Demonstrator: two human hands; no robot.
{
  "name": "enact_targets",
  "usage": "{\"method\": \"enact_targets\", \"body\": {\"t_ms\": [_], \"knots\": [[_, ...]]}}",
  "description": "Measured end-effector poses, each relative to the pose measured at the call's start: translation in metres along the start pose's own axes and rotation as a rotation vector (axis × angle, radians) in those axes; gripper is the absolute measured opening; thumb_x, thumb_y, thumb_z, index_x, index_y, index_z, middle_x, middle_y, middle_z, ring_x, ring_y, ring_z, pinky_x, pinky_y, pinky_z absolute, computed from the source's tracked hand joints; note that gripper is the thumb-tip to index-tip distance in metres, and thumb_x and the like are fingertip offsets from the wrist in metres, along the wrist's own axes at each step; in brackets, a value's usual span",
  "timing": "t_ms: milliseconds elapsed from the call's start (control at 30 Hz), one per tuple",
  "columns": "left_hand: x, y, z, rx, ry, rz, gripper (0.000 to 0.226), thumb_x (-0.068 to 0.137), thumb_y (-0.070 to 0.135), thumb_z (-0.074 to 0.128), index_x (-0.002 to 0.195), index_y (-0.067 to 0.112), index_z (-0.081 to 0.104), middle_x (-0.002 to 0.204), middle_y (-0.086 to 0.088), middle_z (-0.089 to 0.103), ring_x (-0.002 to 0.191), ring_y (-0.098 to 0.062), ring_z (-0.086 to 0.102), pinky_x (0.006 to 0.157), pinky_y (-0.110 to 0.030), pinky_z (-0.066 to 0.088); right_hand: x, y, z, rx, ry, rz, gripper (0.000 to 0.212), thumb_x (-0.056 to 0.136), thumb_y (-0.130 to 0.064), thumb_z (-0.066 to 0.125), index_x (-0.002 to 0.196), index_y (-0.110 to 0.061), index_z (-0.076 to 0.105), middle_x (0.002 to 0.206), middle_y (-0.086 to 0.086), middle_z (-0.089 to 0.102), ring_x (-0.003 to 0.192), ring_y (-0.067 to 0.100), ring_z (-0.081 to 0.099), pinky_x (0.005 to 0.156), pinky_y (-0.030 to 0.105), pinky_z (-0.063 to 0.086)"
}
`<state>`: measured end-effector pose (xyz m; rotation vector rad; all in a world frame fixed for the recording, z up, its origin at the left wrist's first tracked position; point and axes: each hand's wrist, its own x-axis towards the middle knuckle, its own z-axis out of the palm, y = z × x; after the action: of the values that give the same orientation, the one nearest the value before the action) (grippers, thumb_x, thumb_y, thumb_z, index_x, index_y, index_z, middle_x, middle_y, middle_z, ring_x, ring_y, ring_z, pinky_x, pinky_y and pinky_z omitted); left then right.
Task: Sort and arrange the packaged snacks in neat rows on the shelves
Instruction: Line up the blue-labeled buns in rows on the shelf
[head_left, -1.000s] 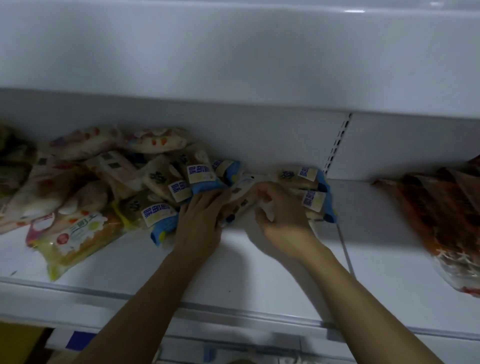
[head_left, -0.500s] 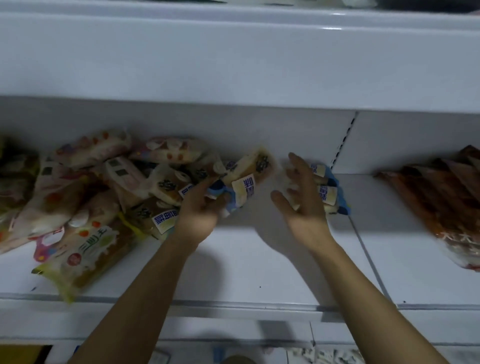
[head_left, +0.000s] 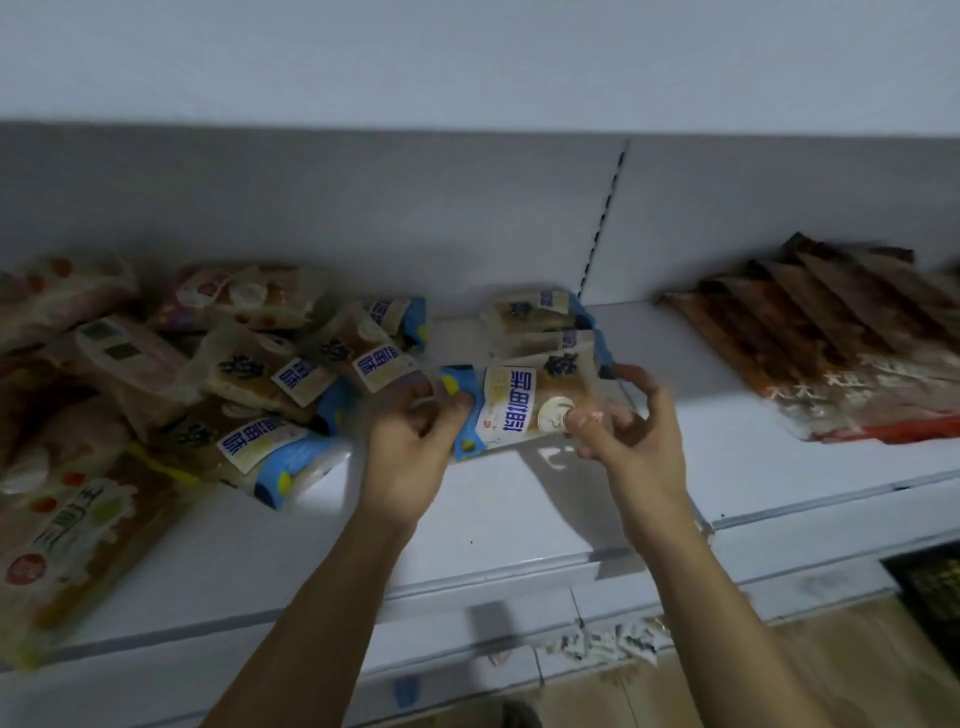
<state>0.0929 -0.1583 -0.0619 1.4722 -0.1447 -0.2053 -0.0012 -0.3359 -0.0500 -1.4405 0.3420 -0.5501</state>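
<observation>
Both hands hold one blue-and-white snack packet over the white shelf.

The left hand (head_left: 415, 441) pinches the left end of the snack packet (head_left: 511, 408) with curled fingers; the right hand (head_left: 631, 423) pinches its right end between thumb and fingers, the index finger raised. The packet sits just above the shelf (head_left: 519, 519), in front of a small stack of matching packets (head_left: 540, 325) at the back wall. A loose heap of similar packets (head_left: 291, 384) crowds the left, touching pink-and-yellow bags (head_left: 67, 499) cut off by the frame edge. Brown packs (head_left: 831, 338) overlap in a row well apart on the right. Print is blurred and unreadable.
</observation>
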Motion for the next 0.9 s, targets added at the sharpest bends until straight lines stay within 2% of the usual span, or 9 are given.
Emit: {"method": "enact_targets", "body": {"t_ms": [133,200,267,367,467,633,700,833,900], "knots": [[-0.017,-0.003,0.019,-0.007,-0.12,-0.072,0.018,0.093,0.002,0.07,0.097,0.0,0.053,0.081,-0.008,0.074,0.071,-0.022,0.069,0.05,-0.027,0.051,-0.003,0.001,-0.017,0.122,0.185,0.05,0.038,0.087,-0.005,0.076,0.112,-0.02,0.051,0.088,0.003,0.073,0.086,0.018,0.073,0.082,0.037,0.06],[-0.026,0.0,0.034,-0.022,-0.203,-0.111,0.026,0.089,-0.005,0.072,0.1,0.008,0.052,0.084,-0.008,0.077,0.075,-0.024,0.072,0.056,-0.033,0.057,0.0,-0.004,-0.021,0.141,0.181,0.064,0.044,0.083,-0.014,0.082,0.115,-0.022,0.053,0.102,0.004,0.068,0.091,0.015,0.07,0.079,0.03,0.059],[-0.03,0.0,0.049,-0.011,-0.229,-0.108,0.03,0.088,-0.006,0.073,0.103,0.008,0.051,0.09,-0.014,0.078,0.078,-0.025,0.074,0.062,-0.038,0.06,0.002,-0.01,-0.028,0.089,0.07,0.046,0.06,0.077,-0.018,0.087,0.125,-0.029,0.053,0.117,-0.001,0.065,0.101,0.011,0.07,0.076,0.022,0.057],[-0.03,0.0,0.066,0.041,-0.304,-0.092,0.025,0.089,-0.001,0.075,0.103,0.008,0.056,0.094,-0.007,0.079,0.082,-0.015,0.073,0.072,-0.028,0.055,0.006,-0.013,-0.036,-0.055,-0.227,-0.03,0.074,0.08,-0.015,0.081,0.143,-0.032,0.047,0.135,-0.012,0.061,0.115,0.009,0.067,0.085,0.023,0.056],[-0.028,-0.004,0.069,0.02,-0.401,-0.107,0.009,0.095,0.013,0.064,0.103,0.013,0.065,0.097,-0.005,0.077,0.088,-0.018,0.071,0.074,-0.029,0.056,0.013,-0.008,-0.049,-0.149,-0.292,-0.053,0.071,0.083,-0.005,0.081,0.14,-0.027,0.045,0.132,-0.003,0.062,0.118,0.014,0.064,0.085,0.023,0.057],[-0.02,-0.004,0.075,-0.203,0.007,-0.146,0.036,0.085,0.043,0.057,0.111,0.018,0.06,0.093,-0.007,0.075,0.072,-0.025,0.07,0.049,-0.032,0.052,0.035,-0.018,-0.089,-0.164,-0.492,-0.035,0.057,0.069,0.003,0.089,0.117,-0.01,0.062,0.12,0.005,0.069,0.11,0.021,0.069,0.084,0.028,0.057],[-0.018,-0.006,0.075,-0.203,0.044,-0.076,0.039,0.085,0.041,0.061,0.117,0.019,0.059,0.087,-0.006,0.072,0.066,-0.023,0.063,0.046,-0.03,0.045,0.041,-0.022,-0.099,-0.184,-0.57,-0.019,0.058,0.068,0.004,0.089,0.12,-0.011,0.069,0.125,0.002,0.068,0.112,0.021,0.069,0.085,0.03,0.059],[-0.027,-0.016,0.077,0.134,0.131,0.032,0.009,0.097,0.025,0.067,0.103,0.021,0.063,0.076,-0.005,0.071,0.059,-0.022,0.059,0.052,-0.031,0.048,0.053,-0.016,-0.108,-0.164,-0.299,0.057,0.067,0.074,0.004,0.085,0.13,-0.02,0.057,0.116,0.005,0.067,0.084,0.023,0.077,0.067,0.026,0.06],[-0.032,-0.024,0.078,0.328,0.186,0.104,0.012,0.097,0.02,0.068,0.087,0.022,0.06,0.069,-0.007,0.062,0.061,-0.015,0.055,0.056,-0.024,0.046,0.054,-0.008,-0.109,-0.12,-0.22,0.068,0.061,0.078,0.002,0.083,0.127,-0.019,0.053,0.116,0.007,0.067,0.08,0.022,0.077,0.065,0.025,0.059]]}}
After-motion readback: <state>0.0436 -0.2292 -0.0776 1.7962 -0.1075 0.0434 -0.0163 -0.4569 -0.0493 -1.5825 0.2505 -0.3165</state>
